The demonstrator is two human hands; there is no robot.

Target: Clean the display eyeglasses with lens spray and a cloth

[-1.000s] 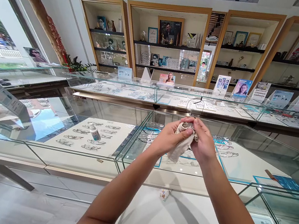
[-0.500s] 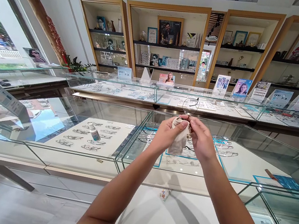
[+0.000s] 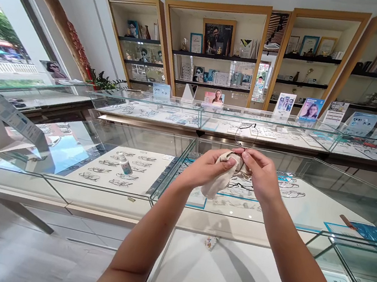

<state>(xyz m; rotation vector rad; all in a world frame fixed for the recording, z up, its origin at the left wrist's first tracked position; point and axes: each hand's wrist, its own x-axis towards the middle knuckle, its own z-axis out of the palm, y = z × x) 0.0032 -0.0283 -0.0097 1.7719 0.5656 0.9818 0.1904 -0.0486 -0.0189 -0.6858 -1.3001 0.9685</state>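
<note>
My left hand (image 3: 210, 166) is closed on a cream cleaning cloth (image 3: 215, 184), which hangs down below the fingers. Thumb and fingertips press the cloth around the lower part of a pair of thin-rimmed eyeglasses (image 3: 247, 135). One round lens sticks up above my hands; the other is partly covered by cloth and fingers. My right hand (image 3: 260, 173) pinches the eyeglasses near the middle of the frame, touching the cloth's edge. Both hands are held together above the glass display case (image 3: 171, 177). A small white spray bottle (image 3: 126, 165) stands on the case to the left.
Rows of eyeglass frames (image 3: 132, 170) lie inside the case. A folded card stand (image 3: 12, 124) is at the left. A small patterned item (image 3: 210, 243) sits on the white surface in front. Another glass counter (image 3: 164, 113) with upright cards runs along the back, before wooden wall shelves (image 3: 221, 6).
The cloth has shifted and now hangs further to the left, with its folds rearranged around the eyeglasses. The whole view has moved slightly, and both hands keep their hold.
</note>
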